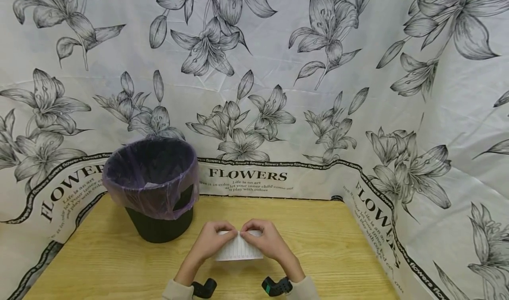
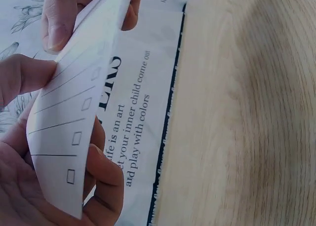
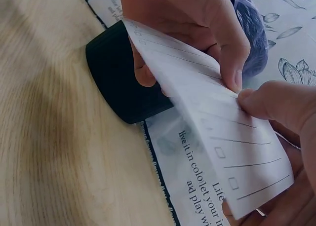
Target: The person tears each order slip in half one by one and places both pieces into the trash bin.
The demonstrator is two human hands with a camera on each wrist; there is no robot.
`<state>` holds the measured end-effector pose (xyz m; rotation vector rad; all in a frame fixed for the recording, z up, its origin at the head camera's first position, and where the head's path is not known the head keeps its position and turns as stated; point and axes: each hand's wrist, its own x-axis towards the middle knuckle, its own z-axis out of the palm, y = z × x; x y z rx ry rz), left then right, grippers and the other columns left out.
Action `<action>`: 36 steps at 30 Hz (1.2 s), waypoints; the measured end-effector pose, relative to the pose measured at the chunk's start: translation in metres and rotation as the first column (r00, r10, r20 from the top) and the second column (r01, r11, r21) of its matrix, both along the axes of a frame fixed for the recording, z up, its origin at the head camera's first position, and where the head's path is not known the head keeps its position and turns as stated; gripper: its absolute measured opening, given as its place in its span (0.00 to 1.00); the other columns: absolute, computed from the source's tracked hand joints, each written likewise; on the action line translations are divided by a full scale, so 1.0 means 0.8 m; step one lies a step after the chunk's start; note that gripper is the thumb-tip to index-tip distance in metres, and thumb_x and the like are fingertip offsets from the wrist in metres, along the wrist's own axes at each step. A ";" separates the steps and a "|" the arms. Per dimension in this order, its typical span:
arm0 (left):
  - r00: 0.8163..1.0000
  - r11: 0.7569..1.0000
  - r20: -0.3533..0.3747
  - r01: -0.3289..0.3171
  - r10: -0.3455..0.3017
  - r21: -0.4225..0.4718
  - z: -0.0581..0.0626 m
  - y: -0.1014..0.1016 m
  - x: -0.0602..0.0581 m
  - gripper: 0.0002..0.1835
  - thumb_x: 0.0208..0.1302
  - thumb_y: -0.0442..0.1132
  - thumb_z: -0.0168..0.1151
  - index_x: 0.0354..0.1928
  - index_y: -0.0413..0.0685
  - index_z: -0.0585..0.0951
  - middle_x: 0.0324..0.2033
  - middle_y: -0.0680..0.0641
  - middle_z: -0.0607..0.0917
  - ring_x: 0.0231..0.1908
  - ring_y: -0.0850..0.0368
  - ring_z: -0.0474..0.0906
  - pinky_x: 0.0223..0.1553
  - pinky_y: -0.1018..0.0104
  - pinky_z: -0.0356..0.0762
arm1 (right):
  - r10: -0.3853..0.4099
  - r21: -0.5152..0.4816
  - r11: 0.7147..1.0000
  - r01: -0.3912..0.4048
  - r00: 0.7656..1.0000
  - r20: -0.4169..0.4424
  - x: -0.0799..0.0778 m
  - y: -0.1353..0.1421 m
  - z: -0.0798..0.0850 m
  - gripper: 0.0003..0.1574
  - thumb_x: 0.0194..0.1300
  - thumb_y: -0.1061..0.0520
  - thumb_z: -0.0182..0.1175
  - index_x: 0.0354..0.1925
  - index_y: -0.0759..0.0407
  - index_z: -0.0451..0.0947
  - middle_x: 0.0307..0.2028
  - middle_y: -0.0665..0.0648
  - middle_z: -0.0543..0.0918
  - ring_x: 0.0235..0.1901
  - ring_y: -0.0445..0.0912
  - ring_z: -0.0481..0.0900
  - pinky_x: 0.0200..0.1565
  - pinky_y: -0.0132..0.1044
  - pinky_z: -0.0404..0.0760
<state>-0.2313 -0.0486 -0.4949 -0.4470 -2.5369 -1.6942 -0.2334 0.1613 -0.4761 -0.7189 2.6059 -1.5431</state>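
A white sheet of lined paper (image 1: pixel 239 249) with a row of small printed boxes is held up above the wooden table. My left hand (image 1: pixel 216 238) pinches its upper edge near the middle, thumb on the lined face and fingers behind. Right beside it, my right hand (image 1: pixel 265 239) pinches the same edge, the two thumb tips almost touching. In the left wrist view the paper (image 2: pixel 64 132) bows slightly between the hands. Seen from the right wrist, the paper (image 3: pixel 212 122) is whole where it shows; the thumbs cover part of its top edge.
A black trash bin (image 1: pixel 159 225) lined with a purple bag (image 1: pixel 151 198) stands at the back left of the wooden table (image 1: pixel 318 242). Something pale lies inside it. White flower-printed cloth (image 1: pixel 254 176) hangs around the back and sides.
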 end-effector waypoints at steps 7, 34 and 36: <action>0.997 0.999 0.076 -0.009 0.006 0.040 0.000 -0.002 0.000 0.07 0.66 0.44 0.69 0.35 0.50 0.91 0.38 0.51 0.91 0.41 0.56 0.84 0.42 0.67 0.78 | 0.000 -0.026 1.000 0.000 1.000 -0.003 0.005 0.002 0.008 0.08 0.71 0.55 0.67 0.43 0.58 0.88 0.42 0.56 0.90 0.37 0.38 0.82 0.41 0.30 0.79; 0.981 0.983 0.185 -0.091 0.061 0.158 -0.004 -0.016 0.002 0.19 0.67 0.47 0.71 0.50 0.39 0.88 0.39 0.42 0.91 0.30 0.58 0.85 0.29 0.66 0.81 | -0.113 -0.137 0.984 0.113 0.994 0.008 -0.009 0.021 -0.013 0.09 0.69 0.54 0.68 0.43 0.56 0.88 0.43 0.58 0.89 0.38 0.43 0.85 0.37 0.32 0.83; 0.979 0.983 0.201 -0.067 0.032 0.172 -0.003 -0.016 0.002 0.22 0.66 0.47 0.72 0.53 0.38 0.87 0.36 0.42 0.90 0.27 0.58 0.84 0.27 0.66 0.81 | -0.117 -0.139 0.983 0.116 0.993 0.003 -0.010 0.022 -0.013 0.10 0.70 0.53 0.68 0.44 0.57 0.88 0.44 0.59 0.89 0.37 0.42 0.84 0.37 0.32 0.82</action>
